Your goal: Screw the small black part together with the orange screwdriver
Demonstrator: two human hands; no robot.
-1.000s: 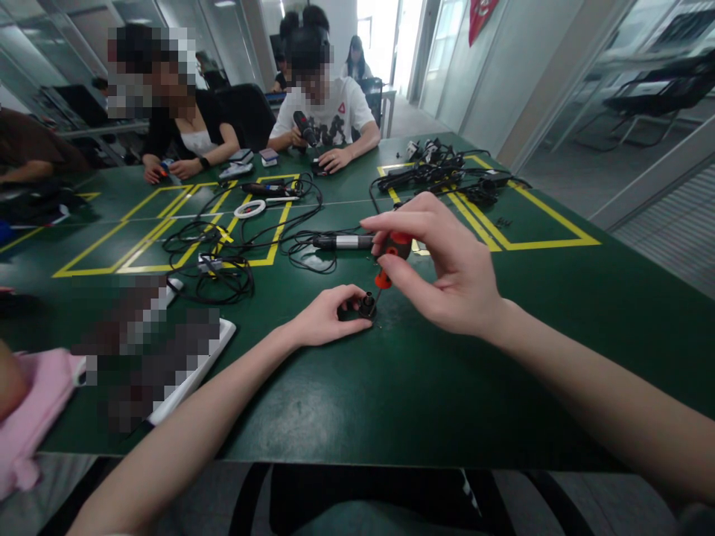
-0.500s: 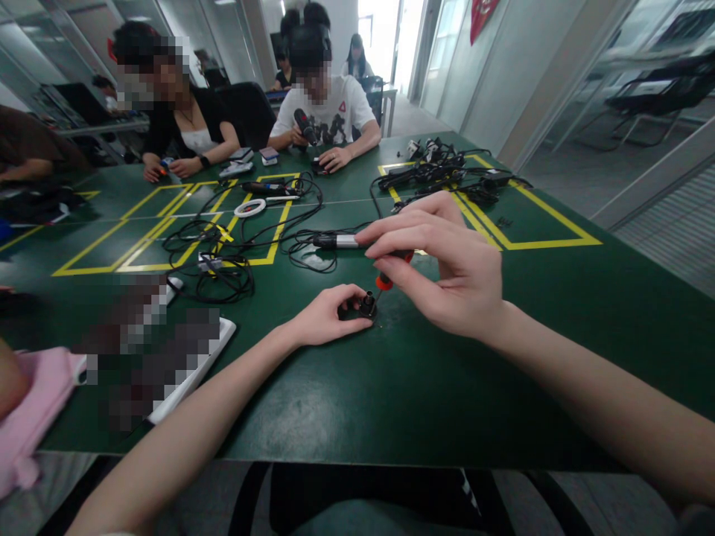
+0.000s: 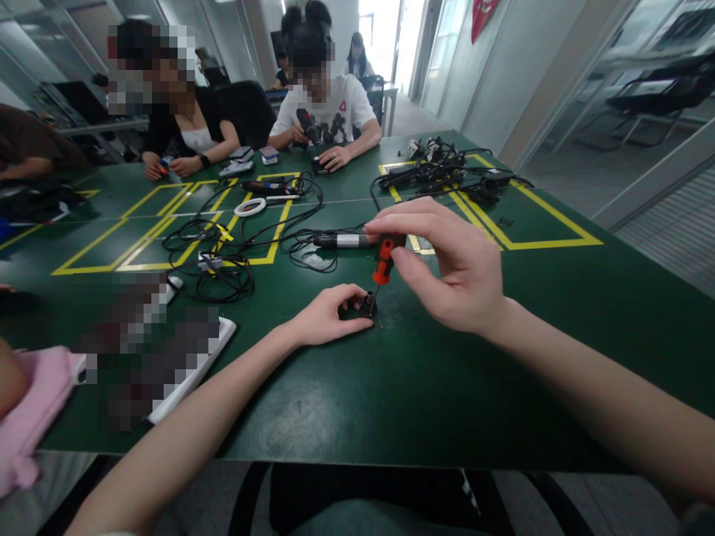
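My left hand (image 3: 335, 316) rests on the green table, thumb and fingers closed around a small round black part (image 3: 368, 305) with a short upright tube. Above it, my right hand (image 3: 447, 268) grips a screwdriver (image 3: 383, 260) with a red and black handle. Its thin shaft points down, nearly upright, and the tip meets the black part beside the tube. Fingers partly cover the top of the handle. Just behind lies a silver and black cylindrical tool (image 3: 347, 241) with a coiled black cable.
Yellow tape (image 3: 558, 244) marks boxes on the table. Black cables (image 3: 223, 275) lie tangled left of centre, with a white ring (image 3: 249, 207) behind them. More cables and adapters (image 3: 436, 171) are heaped at the back right. Across the table, a person (image 3: 327, 112) holds a power screwdriver (image 3: 308, 126).
The screwdriver has swung from a slant to nearly upright, and more of its red handle shows. My right fingers have shifted on the handle. My left hand has stayed in place.
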